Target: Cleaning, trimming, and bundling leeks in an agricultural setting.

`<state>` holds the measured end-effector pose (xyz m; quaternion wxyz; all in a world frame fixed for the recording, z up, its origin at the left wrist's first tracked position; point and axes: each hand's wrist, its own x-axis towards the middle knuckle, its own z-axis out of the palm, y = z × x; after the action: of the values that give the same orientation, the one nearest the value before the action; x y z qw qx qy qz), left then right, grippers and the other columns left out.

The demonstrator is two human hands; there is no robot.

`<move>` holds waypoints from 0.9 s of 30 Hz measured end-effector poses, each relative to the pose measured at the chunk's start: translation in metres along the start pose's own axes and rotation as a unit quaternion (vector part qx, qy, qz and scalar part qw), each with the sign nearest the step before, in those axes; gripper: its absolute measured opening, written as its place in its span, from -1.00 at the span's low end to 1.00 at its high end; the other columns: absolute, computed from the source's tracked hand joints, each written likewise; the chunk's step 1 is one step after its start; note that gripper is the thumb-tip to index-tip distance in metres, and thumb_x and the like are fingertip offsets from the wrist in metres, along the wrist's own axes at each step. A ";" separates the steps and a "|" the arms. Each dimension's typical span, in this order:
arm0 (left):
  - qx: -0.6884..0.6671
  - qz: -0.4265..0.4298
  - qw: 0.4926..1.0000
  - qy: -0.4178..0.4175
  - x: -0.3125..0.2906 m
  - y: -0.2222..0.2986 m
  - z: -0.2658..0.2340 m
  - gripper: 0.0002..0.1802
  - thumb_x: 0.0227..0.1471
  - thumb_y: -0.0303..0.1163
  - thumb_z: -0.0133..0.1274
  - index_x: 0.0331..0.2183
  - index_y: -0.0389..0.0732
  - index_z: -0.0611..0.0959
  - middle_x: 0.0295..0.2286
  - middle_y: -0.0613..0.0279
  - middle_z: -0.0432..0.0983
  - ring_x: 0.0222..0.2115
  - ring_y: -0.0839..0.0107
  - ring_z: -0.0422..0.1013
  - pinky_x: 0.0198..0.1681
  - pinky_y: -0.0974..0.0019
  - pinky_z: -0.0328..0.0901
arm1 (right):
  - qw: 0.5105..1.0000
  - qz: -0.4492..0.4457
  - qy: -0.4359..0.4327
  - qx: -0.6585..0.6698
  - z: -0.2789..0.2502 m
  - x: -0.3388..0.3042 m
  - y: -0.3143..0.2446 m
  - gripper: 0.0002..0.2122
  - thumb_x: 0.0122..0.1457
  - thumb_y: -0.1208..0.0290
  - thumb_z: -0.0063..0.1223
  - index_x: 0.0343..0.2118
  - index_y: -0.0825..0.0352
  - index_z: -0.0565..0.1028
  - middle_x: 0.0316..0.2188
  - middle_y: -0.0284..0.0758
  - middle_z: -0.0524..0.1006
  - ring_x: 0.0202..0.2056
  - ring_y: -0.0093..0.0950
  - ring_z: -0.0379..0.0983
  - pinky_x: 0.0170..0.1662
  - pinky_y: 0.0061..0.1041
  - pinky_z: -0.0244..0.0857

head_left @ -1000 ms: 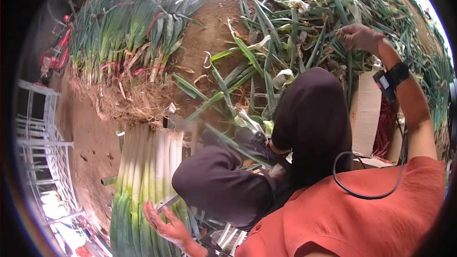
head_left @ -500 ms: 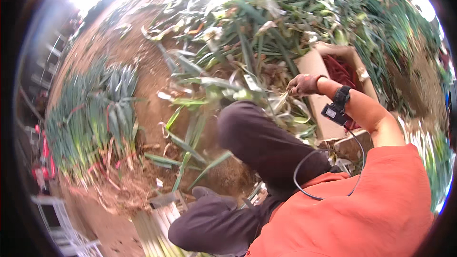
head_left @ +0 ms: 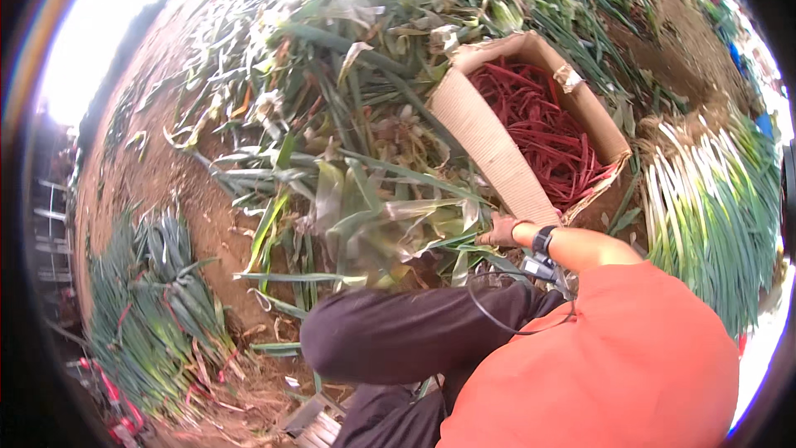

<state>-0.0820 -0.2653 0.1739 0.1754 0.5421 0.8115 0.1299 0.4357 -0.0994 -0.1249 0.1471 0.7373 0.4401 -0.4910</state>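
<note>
My right hand (head_left: 500, 231), with a black strap and a small device at the wrist, is low beside the near left corner of a cardboard box (head_left: 489, 145). Its thumb stands apart from the fingers, and no firm hold on anything shows. Green leek leaves (head_left: 452, 242) lie at the fingertips and partly hide them. Dark red strips (head_left: 539, 120) fill the box. Left of the hand, some pale green leaves (head_left: 355, 220) are smeared by motion above the heap of loose leaves. My left hand is out of the picture.
Trimmed leeks (head_left: 701, 207) with white stalks lie in a row on the right. Tied leek bundles (head_left: 153, 307) lie on the soil at the left. A wide heap of leek leaves (head_left: 332, 58) spreads beyond the box. My bent knee (head_left: 340, 332) is in front.
My right hand has come back from the box's left side to its near corner. The view has turned right, bringing more of the trimmed leeks in. Blurred leaves now show over the heap.
</note>
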 end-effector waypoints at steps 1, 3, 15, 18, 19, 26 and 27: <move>-0.021 0.003 0.999 -0.026 0.002 0.001 0.003 -0.53 0.04 -0.51 -0.07 0.01 -0.41 0.29 -0.12 -0.04 0.38 -0.12 0.27 0.35 -0.05 0.32 0.23 | 0.999 0.034 0.014 0.021 0.009 0.009 0.007 -0.04 -0.17 -0.25 0.00 0.14 0.43 -0.03 0.03 0.06 0.25 0.05 -0.13 0.21 0.07 -0.27 0.11; -0.019 -0.013 0.996 -0.082 0.006 0.015 0.005 -0.53 0.06 -0.44 -0.08 0.01 -0.40 0.31 -0.07 -0.05 0.33 -0.11 0.24 0.34 -0.05 0.29 0.23 | 0.992 0.113 0.046 0.039 0.033 0.031 0.026 0.06 -0.20 -0.26 0.03 0.17 0.44 -0.21 0.07 0.06 0.19 0.10 -0.13 0.13 0.12 -0.30 0.04; 0.060 -0.131 0.969 -0.199 0.049 0.043 0.050 -0.52 0.05 -0.30 -0.05 -0.02 -0.34 0.38 -0.06 -0.03 0.33 -0.09 0.20 0.31 -0.05 0.27 0.21 | 0.911 -0.038 -0.033 0.409 0.095 0.147 -0.016 -0.45 0.12 -0.02 -0.19 0.03 0.33 0.32 0.01 -0.16 0.34 0.06 -0.33 0.23 0.08 -0.44 0.08; 0.082 -0.129 0.960 -0.235 0.068 0.048 0.064 -0.52 0.03 -0.31 -0.05 -0.03 -0.35 0.39 -0.08 -0.05 0.35 -0.06 0.17 0.29 -0.03 0.27 0.18 | 0.922 -0.187 -0.015 0.340 0.076 0.175 -0.123 -0.44 0.07 0.14 -0.05 0.11 0.29 0.19 0.09 -0.26 0.25 0.10 -0.41 0.16 0.15 -0.49 0.00; 0.083 -0.137 0.956 -0.247 0.074 0.050 0.067 -0.52 0.03 -0.31 -0.04 -0.03 -0.36 0.39 -0.09 -0.07 0.36 -0.06 0.17 0.29 -0.03 0.27 0.18 | 0.935 -0.294 -0.019 0.199 0.061 0.180 -0.168 -0.37 0.00 0.21 0.06 0.14 0.25 0.14 0.11 -0.26 0.21 0.11 -0.39 0.14 0.17 -0.49 -0.03; 0.012 -0.165 0.956 -0.244 0.115 0.076 0.064 -0.55 0.04 -0.38 -0.03 -0.03 -0.38 0.38 -0.09 -0.07 0.36 -0.12 0.19 0.34 -0.04 0.25 0.20 | 0.565 -0.366 -0.216 0.708 -0.070 0.121 -0.430 -0.48 0.08 0.04 -0.14 0.06 0.24 0.25 0.01 -0.36 0.31 0.03 -0.44 0.18 -0.03 -0.36 0.10; 0.018 -0.173 0.954 -0.244 0.118 0.079 0.063 -0.55 0.04 -0.38 -0.03 -0.03 -0.37 0.38 -0.09 -0.07 0.36 -0.12 0.19 0.34 -0.05 0.26 0.21 | 0.621 -0.352 -0.196 0.672 -0.102 0.087 -0.441 -0.39 0.01 -0.05 0.00 0.04 0.28 0.25 -0.04 -0.34 0.37 -0.02 -0.43 0.24 -0.16 -0.28 0.27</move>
<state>-0.0308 -0.1248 0.1315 0.3777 0.4113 0.8279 -0.0532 0.1579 0.2622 -0.0561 -0.4907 0.3056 0.1741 -0.7972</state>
